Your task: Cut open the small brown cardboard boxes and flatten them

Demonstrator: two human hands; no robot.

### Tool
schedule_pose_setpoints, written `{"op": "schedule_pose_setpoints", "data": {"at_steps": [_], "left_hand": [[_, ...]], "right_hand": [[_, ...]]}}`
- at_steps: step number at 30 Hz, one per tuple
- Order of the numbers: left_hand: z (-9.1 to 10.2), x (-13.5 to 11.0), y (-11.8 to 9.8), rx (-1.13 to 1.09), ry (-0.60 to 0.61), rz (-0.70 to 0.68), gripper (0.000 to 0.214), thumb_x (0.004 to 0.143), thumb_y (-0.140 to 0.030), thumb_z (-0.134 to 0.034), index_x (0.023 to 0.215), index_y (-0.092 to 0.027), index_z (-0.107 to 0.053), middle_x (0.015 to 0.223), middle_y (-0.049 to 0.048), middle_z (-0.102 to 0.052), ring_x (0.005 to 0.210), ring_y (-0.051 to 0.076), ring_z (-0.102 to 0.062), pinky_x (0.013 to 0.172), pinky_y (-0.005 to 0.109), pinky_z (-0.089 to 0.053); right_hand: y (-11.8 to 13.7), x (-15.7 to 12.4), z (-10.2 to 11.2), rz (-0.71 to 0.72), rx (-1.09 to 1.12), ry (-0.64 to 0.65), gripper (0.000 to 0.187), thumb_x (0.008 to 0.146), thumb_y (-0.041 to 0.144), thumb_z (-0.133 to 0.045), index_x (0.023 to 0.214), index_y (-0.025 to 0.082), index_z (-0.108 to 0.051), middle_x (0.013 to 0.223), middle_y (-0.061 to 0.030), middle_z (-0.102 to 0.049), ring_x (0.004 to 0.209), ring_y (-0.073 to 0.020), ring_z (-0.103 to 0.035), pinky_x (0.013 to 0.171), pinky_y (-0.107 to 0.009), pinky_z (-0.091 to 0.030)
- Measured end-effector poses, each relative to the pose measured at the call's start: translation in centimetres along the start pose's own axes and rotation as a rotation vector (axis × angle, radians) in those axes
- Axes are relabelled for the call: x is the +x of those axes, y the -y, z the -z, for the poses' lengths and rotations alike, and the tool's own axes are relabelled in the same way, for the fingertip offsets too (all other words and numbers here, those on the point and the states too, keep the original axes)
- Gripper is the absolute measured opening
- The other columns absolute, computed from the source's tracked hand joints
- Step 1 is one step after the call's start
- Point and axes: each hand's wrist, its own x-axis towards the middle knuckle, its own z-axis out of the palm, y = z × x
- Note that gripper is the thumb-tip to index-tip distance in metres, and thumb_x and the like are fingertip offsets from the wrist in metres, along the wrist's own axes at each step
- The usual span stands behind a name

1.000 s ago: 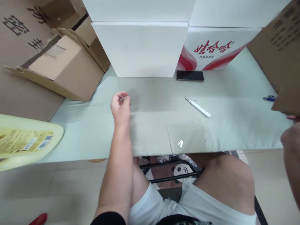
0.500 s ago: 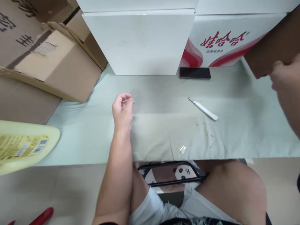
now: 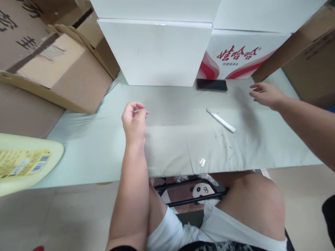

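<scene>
My left hand [image 3: 134,120] is raised above the pale green cloth, thumb and fingers pinched on a small thin whitish piece [image 3: 137,111]. What exactly the piece is does not show. My right hand [image 3: 265,94] hovers over the right part of the cloth, fingers curled towards the thumb. Something small and light may sit between them, too blurred to make out. Between the hands lies a slim white-handled tool with a metal tip [image 3: 221,120]. A black phone [image 3: 211,85] lies behind it.
White cartons [image 3: 159,52] line the back, one with red print [image 3: 237,55]. Brown cardboard boxes [image 3: 78,76] stand left, another [image 3: 311,66] right. A pale yellow bottle [image 3: 49,153] is at the near left. Clear scraps [image 3: 202,162] lie near the cloth's front edge.
My right hand has moved left and inward from beside the brown box at the right, over the cloth. My left hand keeps its pinch nearly in place. The view has shifted slightly right.
</scene>
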Motion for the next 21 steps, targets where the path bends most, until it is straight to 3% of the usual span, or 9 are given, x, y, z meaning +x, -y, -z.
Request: {"op": "schedule_pose_setpoints", "data": {"at_steps": [4, 8, 15, 18, 21], "left_hand": [[1.0, -0.1, -0.9, -0.081, -0.013, -0.008, 0.017, 0.068, -0.005, -0.056, 0.075, -0.02, -0.051, 0.087, -0.0002, -0.061, 0.068, 0.009, -0.06, 0.058, 0.021, -0.042], [3.4, 0.3, -1.5, -0.135, -0.061, -0.034, 0.016, 0.069, -0.007, -0.058, 0.072, -0.019, -0.049, 0.084, -0.0006, -0.06, 0.067, 0.008, -0.058, 0.059, 0.021, -0.042], [9.3, 1.8, -1.8, -0.21, -0.198, -0.054, 0.017, 0.069, -0.007, -0.057, 0.072, -0.02, -0.046, 0.081, -0.0019, -0.058, 0.067, 0.008, -0.056, 0.061, 0.02, -0.041], [10.8, 2.3, -2.0, -0.233, -0.237, -0.054, 0.018, 0.069, -0.006, -0.056, 0.073, -0.02, -0.046, 0.079, -0.0026, -0.057, 0.066, 0.008, -0.054, 0.062, 0.02, -0.041], [11.4, 2.7, -2.2, -0.255, -0.263, -0.054, 0.017, 0.07, -0.004, -0.056, 0.071, -0.019, -0.048, 0.077, -0.0031, -0.058, 0.064, 0.008, -0.054, 0.061, 0.02, -0.04]], "right_hand": [[5.2, -1.8, 0.0, 0.134, -0.04, 0.113, 0.023, 0.085, 0.011, -0.071, 0.108, 0.013, -0.072, 0.094, -0.0103, -0.07, 0.072, -0.0116, -0.055, 0.08, -0.033, -0.044], [12.2, -3.9, -2.1, 0.369, -0.063, 0.227, 0.022, 0.086, 0.015, -0.069, 0.108, 0.014, -0.073, 0.097, -0.0115, -0.071, 0.085, -0.0178, -0.06, 0.092, -0.037, -0.046], [27.0, -8.3, -10.7, 0.874, -0.041, 0.427, 0.034, 0.077, 0.02, -0.068, 0.111, 0.022, -0.073, 0.112, -0.0106, -0.071, 0.099, -0.0291, -0.068, 0.1, -0.05, -0.054], [34.1, -12.2, -14.2, 1.134, -0.029, 0.447, 0.042, 0.082, 0.018, -0.061, 0.123, 0.019, -0.068, 0.134, -0.0145, -0.062, 0.108, -0.0281, -0.068, 0.102, -0.046, -0.055], [40.9, -17.1, -16.3, 1.328, -0.02, 0.419, 0.048, 0.088, 0.015, -0.051, 0.135, 0.02, -0.06, 0.154, -0.0101, -0.05, 0.128, -0.0271, -0.06, 0.11, -0.041, -0.05]]}}
